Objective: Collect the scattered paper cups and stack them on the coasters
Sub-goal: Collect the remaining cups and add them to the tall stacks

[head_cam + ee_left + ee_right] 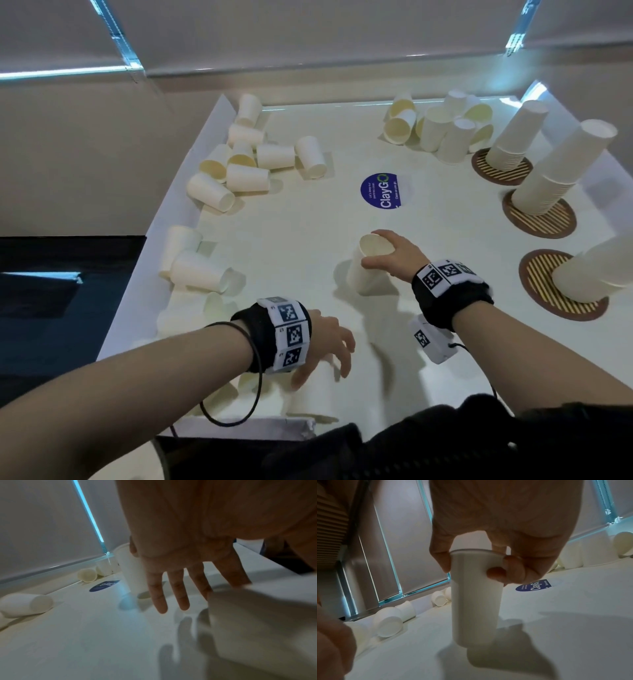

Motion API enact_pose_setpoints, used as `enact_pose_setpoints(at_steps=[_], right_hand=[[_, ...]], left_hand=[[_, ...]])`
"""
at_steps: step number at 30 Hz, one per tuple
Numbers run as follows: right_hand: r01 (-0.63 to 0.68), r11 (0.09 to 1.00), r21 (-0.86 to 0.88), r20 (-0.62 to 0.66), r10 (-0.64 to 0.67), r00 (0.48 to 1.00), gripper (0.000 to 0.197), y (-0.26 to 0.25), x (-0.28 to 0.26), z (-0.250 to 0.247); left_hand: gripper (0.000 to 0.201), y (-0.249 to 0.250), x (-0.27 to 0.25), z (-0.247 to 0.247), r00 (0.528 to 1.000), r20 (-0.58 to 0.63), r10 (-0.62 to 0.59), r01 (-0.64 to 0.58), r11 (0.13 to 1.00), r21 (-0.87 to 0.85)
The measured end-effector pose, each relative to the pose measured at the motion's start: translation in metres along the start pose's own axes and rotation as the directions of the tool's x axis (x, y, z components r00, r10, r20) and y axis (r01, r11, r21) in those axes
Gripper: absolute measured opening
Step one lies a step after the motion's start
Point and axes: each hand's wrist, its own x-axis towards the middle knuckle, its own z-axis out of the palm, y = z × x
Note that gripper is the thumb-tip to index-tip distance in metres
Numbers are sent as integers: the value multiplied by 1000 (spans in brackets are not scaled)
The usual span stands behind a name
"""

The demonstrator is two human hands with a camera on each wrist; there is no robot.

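Note:
My right hand (376,250) grips a white paper cup (363,277) near its rim, mouth up, over the middle of the white table (291,240). In the right wrist view the thumb and curled fingers of the right hand (471,566) clasp the cup (474,608). My left hand (329,356) hovers near the front edge with its fingers (159,595) straight and spread, beside a blurred cup (257,622). Three brown striped coasters (501,171) (548,226) (534,284) line the right side, each bearing an upside-down cup stack (517,137) (561,171) (596,270).
Loose cups lie in a pile at the back left (246,161), a cluster at the back (438,126), and a pair by the left edge (195,263). A round blue sticker (382,190) marks the table's centre. Window blinds rise behind the table.

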Motion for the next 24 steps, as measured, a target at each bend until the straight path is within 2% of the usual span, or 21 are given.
enact_pose_setpoints(at_steps=[2,4,7,9,11,13,15,16,17,19,24], right_hand=[[8,1000,-13,-35,-9,999,69,1,-1,-1],[9,1000,-28,-51,-10,999,70,2,0,-4],[13,998,-65,-55,-16,998,73,1,1,-8],[30,995,-94,-43,-34,998,74,0,1,-11],[68,988,-139,-28,-73,997,76,-1,0,-14],[117,975,-190,-9,-121,993,78,-5,-3,-14],[174,963,-205,22,-174,985,79,-10,-7,-11],[195,964,-181,40,-191,981,78,-13,-10,-9],[211,967,-145,58,-205,977,76,-16,-13,-6],[234,969,-78,81,-228,970,68,-23,-19,0],[304,953,-22,69,-302,951,67,-32,-28,2]], left_hand=[[76,1,7,5,1000,-4,-10,10,999,48],[71,-5,10,6,996,-66,-60,62,998,19],[63,-28,-1,-4,950,-220,-221,183,966,-181],[66,-53,-17,-14,881,-319,-350,201,887,-416],[66,-73,-39,-25,771,-415,-483,84,723,-685],[56,-83,-57,-36,664,-454,-595,-113,520,-847],[52,-82,-63,-48,599,-460,-656,-300,349,-888],[53,-79,-62,-53,582,-461,-670,-350,305,-885],[55,-75,-58,-58,569,-469,-676,-377,292,-879],[61,-70,-46,-63,578,-488,-654,-380,314,-870],[53,-67,-34,-58,658,-516,-549,-319,417,-851]])
